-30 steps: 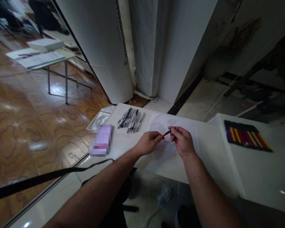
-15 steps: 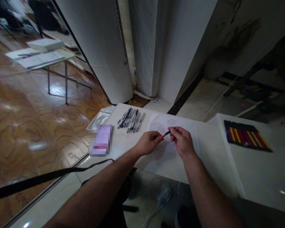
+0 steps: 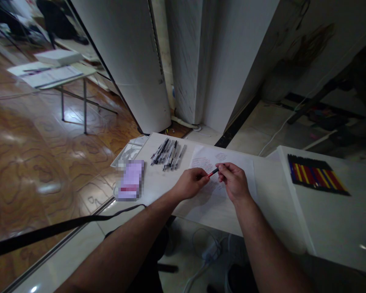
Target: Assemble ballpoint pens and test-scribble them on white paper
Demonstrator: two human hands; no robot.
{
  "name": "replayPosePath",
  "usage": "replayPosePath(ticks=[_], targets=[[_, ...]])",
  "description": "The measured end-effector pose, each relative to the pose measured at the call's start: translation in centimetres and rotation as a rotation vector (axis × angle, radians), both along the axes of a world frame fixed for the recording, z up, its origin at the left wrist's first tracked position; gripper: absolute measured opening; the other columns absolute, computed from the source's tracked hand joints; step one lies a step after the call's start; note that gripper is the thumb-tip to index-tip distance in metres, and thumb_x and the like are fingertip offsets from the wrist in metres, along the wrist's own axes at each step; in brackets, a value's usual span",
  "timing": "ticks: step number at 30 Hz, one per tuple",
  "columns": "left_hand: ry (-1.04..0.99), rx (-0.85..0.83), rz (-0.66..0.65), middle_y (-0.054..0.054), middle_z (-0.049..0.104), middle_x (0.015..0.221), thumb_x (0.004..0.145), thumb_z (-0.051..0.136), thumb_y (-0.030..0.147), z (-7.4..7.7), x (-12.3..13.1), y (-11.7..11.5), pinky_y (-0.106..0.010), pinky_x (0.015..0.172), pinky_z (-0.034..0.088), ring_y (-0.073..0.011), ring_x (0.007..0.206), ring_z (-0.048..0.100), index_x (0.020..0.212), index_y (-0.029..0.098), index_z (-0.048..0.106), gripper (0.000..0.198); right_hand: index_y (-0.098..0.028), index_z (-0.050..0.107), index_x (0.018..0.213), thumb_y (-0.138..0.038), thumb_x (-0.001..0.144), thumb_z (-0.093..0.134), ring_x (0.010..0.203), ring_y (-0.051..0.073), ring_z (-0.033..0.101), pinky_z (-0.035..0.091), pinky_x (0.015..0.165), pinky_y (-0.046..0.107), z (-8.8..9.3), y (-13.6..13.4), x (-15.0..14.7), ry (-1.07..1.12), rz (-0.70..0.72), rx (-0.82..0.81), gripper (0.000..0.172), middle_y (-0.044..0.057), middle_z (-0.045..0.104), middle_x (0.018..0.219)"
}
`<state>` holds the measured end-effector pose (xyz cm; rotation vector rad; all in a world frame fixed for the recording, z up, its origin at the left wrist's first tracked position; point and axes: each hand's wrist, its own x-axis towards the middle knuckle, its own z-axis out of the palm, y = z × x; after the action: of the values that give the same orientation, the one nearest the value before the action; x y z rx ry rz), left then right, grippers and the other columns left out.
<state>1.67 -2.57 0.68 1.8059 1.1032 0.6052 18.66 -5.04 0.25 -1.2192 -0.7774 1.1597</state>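
tbh tiny diff vs a sec ago: L hand (image 3: 189,184) shifted its grip v slightly, near red end of pen (image 3: 213,172)

Two bare forearms (image 3: 140,226), slimmer at the wrists (image 3: 176,196), with dark clothing (image 3: 148,264) below.

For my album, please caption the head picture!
Left hand and right hand hold a red-black pen over marked paper.
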Motion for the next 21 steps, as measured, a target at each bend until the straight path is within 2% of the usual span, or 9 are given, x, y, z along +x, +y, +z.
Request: replayPosePath(ticks=[12, 21], targets=[[-0.001, 0.009, 0.074, 0.001, 0.062, 0.066, 0.076, 0.066, 0.03, 0.23, 0.08, -0.08, -0.022, 0.056, 0.037, -0.0107, 0.061, 0.051, 0.081, 0.015, 0.069, 0.016, -0.017, 0.069, 0.074, -0.039, 0.068, 0.077, 0.048, 0.008, 0.044, 0.036, 0.046, 0.022, -0.13, 0.08, -0.18, -0.034, -0.042, 0.018, 0.025, -0.003, 0.055, 0.057], [0.034, 0.083, 0.114, 0.0, 0.065, 0.069, 0.074, 0.069, 0.027, 0.61, 0.15, -0.21, -0.022, 0.059, 0.04, -0.0112, 0.062, 0.054, 0.078, 0.016, 0.07, 0.012, -0.018, 0.063, 0.066, -0.042, 0.069, 0.077, 0.047, 0.007, 0.043, 0.035, 0.045, 0.022, -0.27, 0.05, -0.33, -0.07, -0.057, 0.038, 0.027, -0.004, 0.053, 0.055]])
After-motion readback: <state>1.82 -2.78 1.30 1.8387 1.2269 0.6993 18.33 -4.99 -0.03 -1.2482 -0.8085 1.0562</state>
